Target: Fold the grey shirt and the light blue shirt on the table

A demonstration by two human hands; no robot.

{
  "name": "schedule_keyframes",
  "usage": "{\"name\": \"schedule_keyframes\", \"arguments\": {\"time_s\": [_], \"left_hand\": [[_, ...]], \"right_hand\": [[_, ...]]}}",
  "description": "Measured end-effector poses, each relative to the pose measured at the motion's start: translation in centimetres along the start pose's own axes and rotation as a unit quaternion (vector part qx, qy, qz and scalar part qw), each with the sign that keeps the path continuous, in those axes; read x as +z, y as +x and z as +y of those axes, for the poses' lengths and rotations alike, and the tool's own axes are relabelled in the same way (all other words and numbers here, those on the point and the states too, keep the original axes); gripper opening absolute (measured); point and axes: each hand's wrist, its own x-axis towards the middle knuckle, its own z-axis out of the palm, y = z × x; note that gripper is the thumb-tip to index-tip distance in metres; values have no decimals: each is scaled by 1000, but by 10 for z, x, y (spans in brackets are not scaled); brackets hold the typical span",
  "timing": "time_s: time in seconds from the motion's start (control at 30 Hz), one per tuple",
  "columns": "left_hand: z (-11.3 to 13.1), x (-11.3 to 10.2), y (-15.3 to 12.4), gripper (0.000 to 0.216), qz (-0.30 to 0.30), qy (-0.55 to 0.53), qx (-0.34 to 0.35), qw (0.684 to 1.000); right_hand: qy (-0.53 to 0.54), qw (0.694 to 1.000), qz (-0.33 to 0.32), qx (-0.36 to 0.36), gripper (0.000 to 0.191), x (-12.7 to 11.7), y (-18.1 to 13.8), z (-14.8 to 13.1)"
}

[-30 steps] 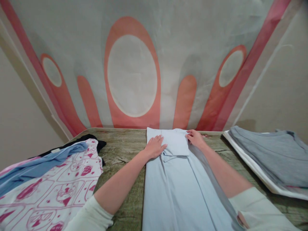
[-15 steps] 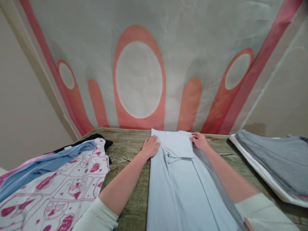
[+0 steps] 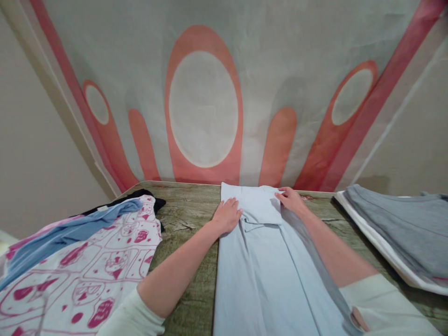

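A long pale blue garment [image 3: 266, 266] lies lengthwise on the wooden table, its far end folded back into a flat panel. Its exact kind is not clear. My left hand [image 3: 227, 215] rests flat on the garment's left side near that panel, fingers stretched out. At the panel's right edge, my right hand [image 3: 291, 200] pinches the cloth between thumb and fingers. A greyer layer of cloth [image 3: 308, 247] shows along the garment's right side, partly under my right forearm.
A loose heap of clothes with a white and magenta printed garment [image 3: 115, 266] and a blue one [image 3: 77, 231] lies left. A folded stack with a grey garment [image 3: 402, 228] sits right. Behind the wood-grain table [image 3: 185, 205] rises a patterned backdrop [image 3: 203, 107].
My left hand has slid a little to the right across the garment, toward the folded panel. My right hand stays at the panel's right edge. The view has shifted slightly.
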Motion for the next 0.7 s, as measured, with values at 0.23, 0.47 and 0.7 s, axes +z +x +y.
{"name": "schedule_keyframes", "arguments": {"time_s": [0.23,0.47,0.7], "left_hand": [[5,4,-4,51,6,-25,3,1000],[5,2,-5,51,16,-32,21,999],[35,-14,-13,46,10,-101,129,987]], "right_hand": [[-26,999,19,-16,39,1,0,0],[-54,997,45,-14,36,4,1,2],[-76,996,47,-12,33,3,-1,1]]}}
